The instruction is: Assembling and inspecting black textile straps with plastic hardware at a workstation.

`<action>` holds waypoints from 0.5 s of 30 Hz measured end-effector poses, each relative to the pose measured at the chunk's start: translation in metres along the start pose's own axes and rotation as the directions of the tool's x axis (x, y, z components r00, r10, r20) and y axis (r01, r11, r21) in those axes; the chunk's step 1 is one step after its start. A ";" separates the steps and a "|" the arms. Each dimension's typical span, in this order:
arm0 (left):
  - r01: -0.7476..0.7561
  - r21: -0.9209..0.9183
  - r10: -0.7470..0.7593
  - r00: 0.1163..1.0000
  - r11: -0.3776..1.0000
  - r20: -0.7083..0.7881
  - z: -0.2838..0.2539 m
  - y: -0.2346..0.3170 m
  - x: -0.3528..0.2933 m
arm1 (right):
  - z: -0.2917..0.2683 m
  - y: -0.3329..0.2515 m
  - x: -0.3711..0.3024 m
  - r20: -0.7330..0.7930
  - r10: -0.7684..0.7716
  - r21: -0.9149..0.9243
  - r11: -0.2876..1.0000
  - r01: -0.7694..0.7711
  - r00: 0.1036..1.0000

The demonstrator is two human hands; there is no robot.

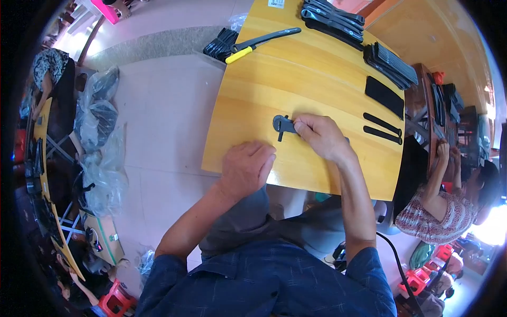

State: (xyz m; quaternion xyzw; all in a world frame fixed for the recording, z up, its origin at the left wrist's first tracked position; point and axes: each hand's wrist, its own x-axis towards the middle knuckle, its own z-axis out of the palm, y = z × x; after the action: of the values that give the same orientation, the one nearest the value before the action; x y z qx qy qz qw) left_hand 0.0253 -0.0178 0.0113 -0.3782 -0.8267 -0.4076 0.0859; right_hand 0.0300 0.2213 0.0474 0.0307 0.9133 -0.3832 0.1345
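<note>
My right hand (pixel 322 136) grips a dark grey flat handle (pixel 285 126) with a round, slotted head. The head points left above the wooden table, and the tail end peeks out beyond my palm. A short, narrow black strip (pixel 280 136) crosses the neck just behind the head; I cannot tell if it passes through. Left of the piece, my left hand (pixel 246 164) is closed at the table's near edge, its fingers curled under. Whatever those fingers hold, if anything, is hidden. Two black straps (pixel 381 128) and a wider black sleeve (pixel 384 96) lie on the right side.
On the wooden table (pixel 248 105), stacked black handles (pixel 332 21) and black sleeves (pixel 390 66) line the far right. A yellow-handled tool (pixel 264 45) lies at the far left beside bundled black straps (pixel 221 45). Another person (pixel 443 211) sits at the right; plastic bags (pixel 100 137) lie leftward.
</note>
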 end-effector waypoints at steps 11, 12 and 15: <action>0.018 -0.011 -0.018 0.999 1.000 0.028 0.002 -0.003 0.000 | 0.003 -0.006 -0.007 -0.022 -0.002 -0.018 1.000 0.002 1.000; 0.016 -0.010 -0.016 1.000 1.000 0.024 0.002 -0.002 -0.001 | 0.004 -0.007 -0.009 -0.017 0.018 -0.016 1.000 -0.018 1.000; 0.020 -0.009 -0.020 1.000 1.000 0.015 0.000 -0.001 0.000 | 0.006 -0.011 -0.010 -0.027 0.040 -0.044 0.998 -0.041 0.999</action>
State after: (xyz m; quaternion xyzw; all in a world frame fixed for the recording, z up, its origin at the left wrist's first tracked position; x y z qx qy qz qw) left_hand 0.0250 -0.0181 0.0107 -0.3735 -0.8291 -0.4095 0.0737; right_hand 0.0392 0.2103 0.0539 0.0514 0.9225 -0.3595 0.1308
